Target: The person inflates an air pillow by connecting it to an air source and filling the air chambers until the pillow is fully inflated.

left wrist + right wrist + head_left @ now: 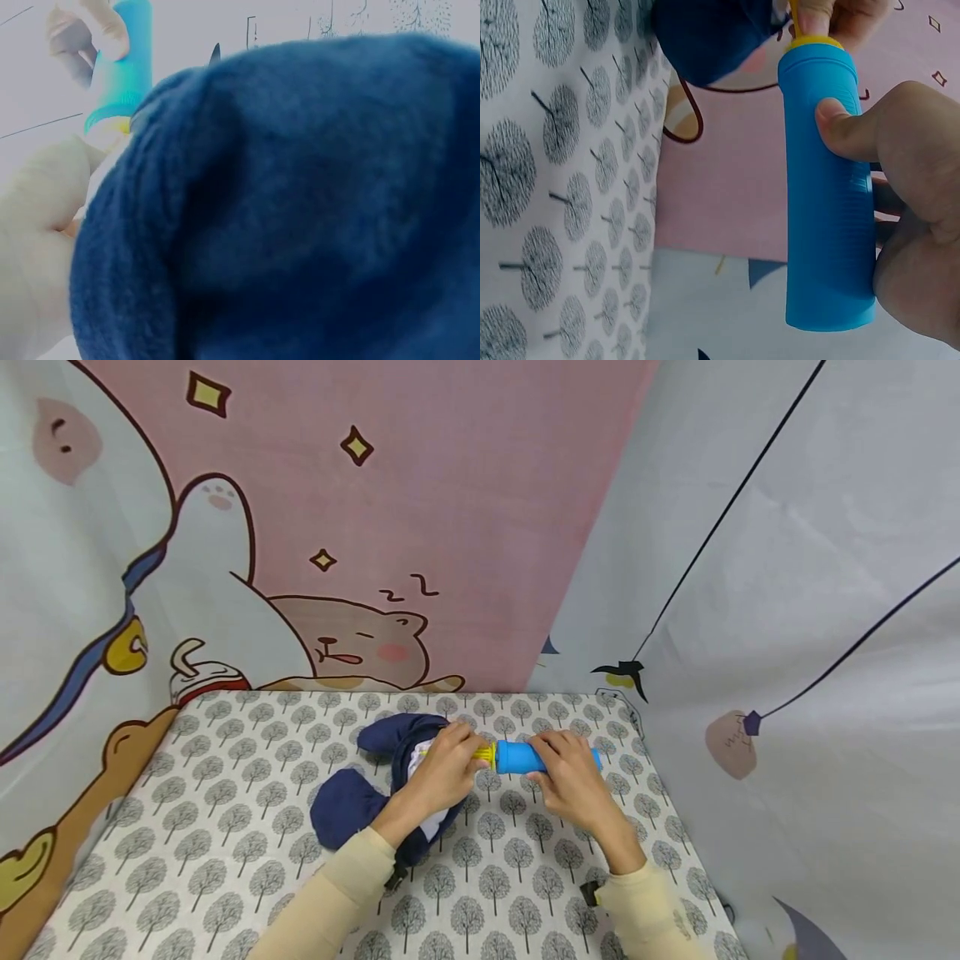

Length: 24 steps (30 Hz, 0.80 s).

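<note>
Both hands hold a blue hand pump with a yellow collar and yellow rod, lying sideways above the table in the head view. My right hand grips its blue barrel, thumb along the side. At the yellow end, my left hand pinches the yellow rod close to the collar. Under and beside the left hand lies a navy plush item with rounded lobes and white fabric inside; the left hand and forearm hide part of it. The navy plush fills most of the left wrist view.
A cloth printed with grey trees covers the table. Behind it hangs a pink curtain with cartoon animals, and a pale curtain runs along the right side. Small black straps sit at the wrists.
</note>
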Tool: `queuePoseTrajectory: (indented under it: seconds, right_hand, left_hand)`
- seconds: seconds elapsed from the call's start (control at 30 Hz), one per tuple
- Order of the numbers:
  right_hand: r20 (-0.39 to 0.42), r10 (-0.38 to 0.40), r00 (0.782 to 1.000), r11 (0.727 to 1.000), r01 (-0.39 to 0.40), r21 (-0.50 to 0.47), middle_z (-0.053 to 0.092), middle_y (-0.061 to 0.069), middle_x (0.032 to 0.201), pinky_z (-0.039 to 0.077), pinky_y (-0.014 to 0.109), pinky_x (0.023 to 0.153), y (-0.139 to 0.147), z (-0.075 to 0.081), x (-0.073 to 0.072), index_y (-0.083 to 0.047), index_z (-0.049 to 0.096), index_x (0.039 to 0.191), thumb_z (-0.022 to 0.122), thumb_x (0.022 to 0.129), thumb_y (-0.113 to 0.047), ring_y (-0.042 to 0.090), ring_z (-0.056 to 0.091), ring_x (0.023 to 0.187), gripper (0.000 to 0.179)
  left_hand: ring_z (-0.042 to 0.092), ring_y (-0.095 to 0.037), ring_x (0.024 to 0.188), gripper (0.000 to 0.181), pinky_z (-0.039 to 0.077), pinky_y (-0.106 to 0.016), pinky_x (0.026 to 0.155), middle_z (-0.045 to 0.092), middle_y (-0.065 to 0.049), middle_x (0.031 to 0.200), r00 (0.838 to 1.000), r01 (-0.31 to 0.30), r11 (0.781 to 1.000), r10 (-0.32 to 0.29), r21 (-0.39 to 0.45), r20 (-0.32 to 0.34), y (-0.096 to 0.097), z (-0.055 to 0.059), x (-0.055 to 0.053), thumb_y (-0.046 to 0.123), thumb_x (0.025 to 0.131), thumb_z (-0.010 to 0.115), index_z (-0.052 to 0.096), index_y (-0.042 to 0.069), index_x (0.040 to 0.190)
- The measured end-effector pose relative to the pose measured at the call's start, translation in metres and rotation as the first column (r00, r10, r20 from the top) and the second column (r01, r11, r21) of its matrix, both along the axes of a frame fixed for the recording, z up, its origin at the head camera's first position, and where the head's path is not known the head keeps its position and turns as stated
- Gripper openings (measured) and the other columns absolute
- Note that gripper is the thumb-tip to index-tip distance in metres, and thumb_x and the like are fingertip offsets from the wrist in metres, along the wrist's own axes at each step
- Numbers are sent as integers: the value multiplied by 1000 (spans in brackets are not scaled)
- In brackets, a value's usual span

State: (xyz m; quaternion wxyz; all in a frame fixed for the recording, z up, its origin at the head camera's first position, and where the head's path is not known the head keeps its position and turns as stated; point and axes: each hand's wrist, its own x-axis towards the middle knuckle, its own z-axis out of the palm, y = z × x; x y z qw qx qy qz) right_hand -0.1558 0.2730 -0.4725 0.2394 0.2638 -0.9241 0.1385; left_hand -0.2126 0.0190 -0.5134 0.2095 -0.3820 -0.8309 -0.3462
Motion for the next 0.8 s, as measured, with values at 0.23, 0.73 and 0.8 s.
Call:
queuePoseTrajectory:
  seconds: [0.23, 0.73, 0.8]
  right_hand:
    - [60, -12, 998, 1000, 12, -7, 76, 21, 133, 54, 67, 109, 5, -2, 2, 1, 76, 135, 96, 89, -17, 44, 71, 124, 54]
    - [148, -71, 986, 997, 70, 15, 73, 23, 137, 50, 71, 109, 80, 17, 17, 2, 73, 140, 93, 92, -11, 48, 66, 128, 54]
    - [151, -72, 986, 997, 72, 11, 73, 23, 135, 50, 71, 108, 87, 19, 19, 3, 73, 139, 93, 92, -9, 48, 66, 127, 53]
  left_hand:
    - [61, -23, 89, 17, 55, -40, 87, 70, -7, 97, 998, -15, 996, 20, -91, 61, -6, 19, 8, 13, 100, 85, 84, 3, 113]
    - [62, -22, 88, 15, 56, -38, 81, 71, -7, 98, 998, 42, 999, -40, -31, 52, -10, 13, 4, 16, 104, 81, 83, 3, 112]
    - [63, -23, 88, 15, 57, -40, 81, 72, -8, 98, 998, 41, 999, -40, -30, 49, -10, 15, 6, 15, 104, 81, 83, 2, 112]
